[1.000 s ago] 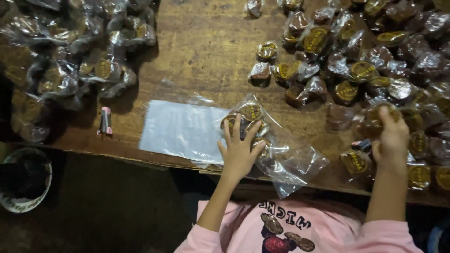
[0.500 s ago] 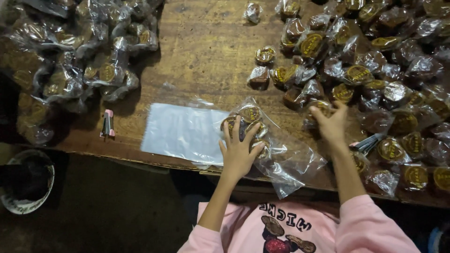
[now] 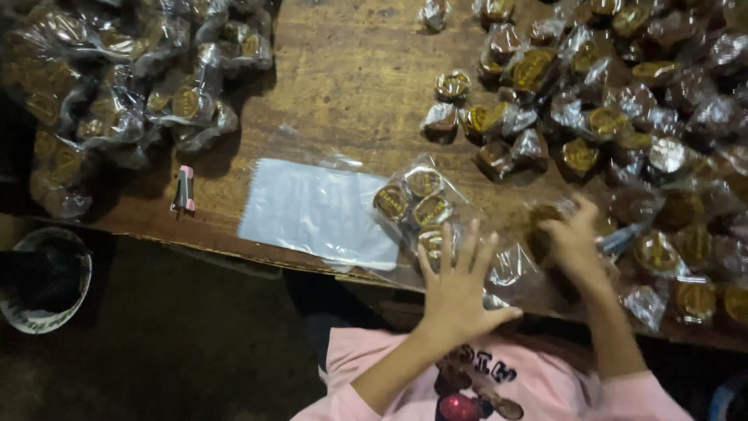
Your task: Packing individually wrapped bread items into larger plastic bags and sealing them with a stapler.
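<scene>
The left hand (image 3: 460, 292) was laid flat, fingers spread apart, on a clear plastic bag (image 3: 436, 214) at the near edge of the wooden table (image 3: 343, 78). Several round wrapped sweets (image 3: 413, 199) could be seen inside the bag. The right hand (image 3: 573, 238) was curled together around one wrapped sweet (image 3: 545, 214), just beside the bag's open end. A flat stack of empty bags (image 3: 315, 210) lay to the left, a small pink lighter (image 3: 185, 189) beyond it, filled bags (image 3: 117, 86) at the far left, and a heap of loose sweets (image 3: 623, 101) on the right.

The step would be done well if the bag were pinned firmly, its mouth kept open, and the sweet slid in flat against the others.

Compared with the picture half a second earlier, the right hand had been drawn back from the heap toward the bag, while the left hand had been kept on the bag.
</scene>
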